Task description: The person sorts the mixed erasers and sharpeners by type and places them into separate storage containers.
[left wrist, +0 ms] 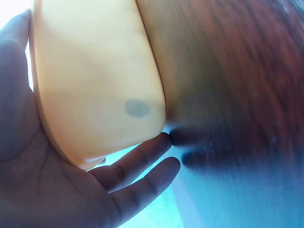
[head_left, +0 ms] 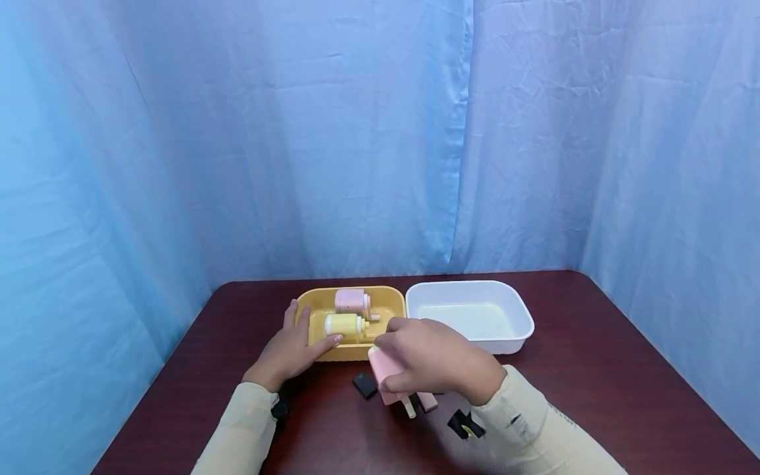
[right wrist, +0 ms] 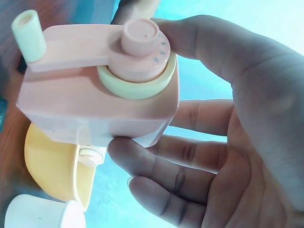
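Note:
My right hand (head_left: 436, 353) holds a pink crank pencil sharpener (head_left: 386, 373) above the table, just in front of the trays. In the right wrist view the thumb is at its crank side and fingers are under its body; the sharpener's pale crank knob (right wrist: 29, 35) sticks out. My left hand (head_left: 291, 349) rests against the left end of a yellow tray (head_left: 386, 291), thumb along the front rim and fingers spread at the side. Inside that tray lie a pink sharpener (head_left: 350, 301) and a yellow one (head_left: 342, 324).
A white tray (head_left: 522, 323) stands right beside the yellow one. On the table (head_left: 594, 369) in front lie a small black block (head_left: 365, 385), a pink block (head_left: 427, 402) partly behind the held sharpener, and a black-and-yellow piece (head_left: 466, 424). Blue curtains (head_left: 356, 132) surround the table.

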Available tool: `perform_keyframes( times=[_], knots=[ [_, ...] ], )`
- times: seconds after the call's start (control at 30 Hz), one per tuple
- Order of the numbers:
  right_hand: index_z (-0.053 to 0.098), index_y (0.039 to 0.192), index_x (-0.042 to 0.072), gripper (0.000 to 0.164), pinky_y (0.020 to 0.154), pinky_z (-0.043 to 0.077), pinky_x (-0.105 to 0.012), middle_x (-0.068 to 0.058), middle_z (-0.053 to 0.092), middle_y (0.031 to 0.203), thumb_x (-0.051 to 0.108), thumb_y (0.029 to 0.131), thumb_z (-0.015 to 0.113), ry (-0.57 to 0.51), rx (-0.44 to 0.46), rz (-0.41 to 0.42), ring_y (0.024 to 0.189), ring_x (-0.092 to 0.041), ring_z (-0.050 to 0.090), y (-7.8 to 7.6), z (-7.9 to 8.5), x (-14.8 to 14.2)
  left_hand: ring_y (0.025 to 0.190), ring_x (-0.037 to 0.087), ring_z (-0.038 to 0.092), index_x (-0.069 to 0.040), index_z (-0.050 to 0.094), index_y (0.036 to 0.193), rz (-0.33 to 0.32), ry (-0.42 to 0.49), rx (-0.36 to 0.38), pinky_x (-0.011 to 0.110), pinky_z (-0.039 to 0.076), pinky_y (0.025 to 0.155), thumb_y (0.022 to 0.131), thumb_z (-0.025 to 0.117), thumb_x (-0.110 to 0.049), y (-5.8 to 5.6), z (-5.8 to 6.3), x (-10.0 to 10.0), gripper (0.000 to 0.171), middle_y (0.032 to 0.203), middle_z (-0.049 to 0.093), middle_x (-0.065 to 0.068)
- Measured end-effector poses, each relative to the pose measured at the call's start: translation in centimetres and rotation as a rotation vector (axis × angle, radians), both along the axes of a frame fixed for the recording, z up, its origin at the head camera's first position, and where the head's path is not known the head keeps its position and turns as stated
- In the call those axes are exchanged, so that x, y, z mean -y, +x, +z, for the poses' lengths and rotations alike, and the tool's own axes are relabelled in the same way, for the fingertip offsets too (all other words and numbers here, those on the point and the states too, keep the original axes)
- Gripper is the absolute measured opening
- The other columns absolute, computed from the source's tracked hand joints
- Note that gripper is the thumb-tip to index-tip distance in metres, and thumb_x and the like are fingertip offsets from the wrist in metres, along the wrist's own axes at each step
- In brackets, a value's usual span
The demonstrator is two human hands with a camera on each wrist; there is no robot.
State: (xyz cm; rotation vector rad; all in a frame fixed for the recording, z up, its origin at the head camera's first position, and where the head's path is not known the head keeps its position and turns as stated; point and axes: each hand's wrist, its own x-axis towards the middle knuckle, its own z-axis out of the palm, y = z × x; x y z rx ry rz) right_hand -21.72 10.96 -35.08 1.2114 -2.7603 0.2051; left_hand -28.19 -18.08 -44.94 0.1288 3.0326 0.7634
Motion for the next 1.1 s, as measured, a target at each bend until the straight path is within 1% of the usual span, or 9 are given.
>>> perform_keyframes(
  times=[0.2,0.33,0.53,0.67,0.87,1.1],
  knots=[
    [0.071,0.097,0.022,0.030,0.056,0.044,-0.025,0.007,0.057,0.088,0.042,0.076,0.079,-0.014,-0.019,0.003,0.063,-0.007,0.051,-0.5,0.4,0.1,0.135,0.042,0.054,-0.006,0.016,0.166,0.002,-0.006,0.000,0.059,0.049,0.106,0.082,0.050,-0.090,0.0,-0.1,-0.1,0.123,0.174,-0.003,0.016],
    [0.070,0.096,0.022,0.030,0.058,0.044,-0.025,0.006,0.058,0.089,0.042,0.076,0.079,-0.018,-0.023,-0.018,0.064,-0.008,0.051,-0.8,0.7,0.1,0.135,0.043,0.054,-0.006,0.017,0.166,-0.003,-0.005,-0.003,0.059,0.050,0.105,0.082,0.050,-0.090,0.0,-0.1,0.0,0.123,0.173,-0.003,0.016],
    [0.072,0.099,0.022,0.031,0.057,0.045,-0.026,0.005,0.057,0.088,0.043,0.078,0.080,-0.007,-0.018,-0.048,0.064,-0.009,0.052,-1.4,1.1,0.2,0.135,0.043,0.054,-0.005,0.017,0.166,-0.005,-0.003,-0.006,0.059,0.050,0.105,0.082,0.050,-0.090,0.0,-0.1,0.0,0.123,0.173,-0.003,0.017],
    [0.072,0.100,0.023,0.030,0.057,0.045,-0.026,0.006,0.057,0.088,0.043,0.078,0.079,-0.010,-0.037,-0.064,0.065,-0.009,0.052,-1.8,1.4,0.2,0.134,0.042,0.055,-0.006,0.017,0.166,-0.007,-0.005,-0.010,0.058,0.050,0.104,0.082,0.050,-0.090,0.0,-0.1,0.1,0.123,0.174,-0.003,0.016],
    [0.069,0.092,0.024,0.024,0.060,0.045,-0.026,0.006,0.058,0.089,0.042,0.079,0.078,-0.035,-0.054,-0.080,0.068,-0.009,0.053,-2.6,1.8,0.2,0.134,0.042,0.053,-0.006,0.017,0.166,0.001,0.000,-0.006,0.059,0.049,0.105,0.082,0.050,-0.090,0.1,-0.1,0.1,0.123,0.173,-0.003,0.016],
    [0.065,0.083,0.024,0.021,0.059,0.045,-0.027,0.005,0.055,0.085,0.040,0.078,0.077,-0.057,-0.060,-0.087,0.064,-0.010,0.052,-3.8,2.2,0.4,0.133,0.042,0.054,-0.007,0.017,0.166,0.000,0.002,-0.007,0.059,0.049,0.105,0.082,0.050,-0.090,0.1,-0.1,0.2,0.123,0.173,-0.003,0.016]
  ],
)
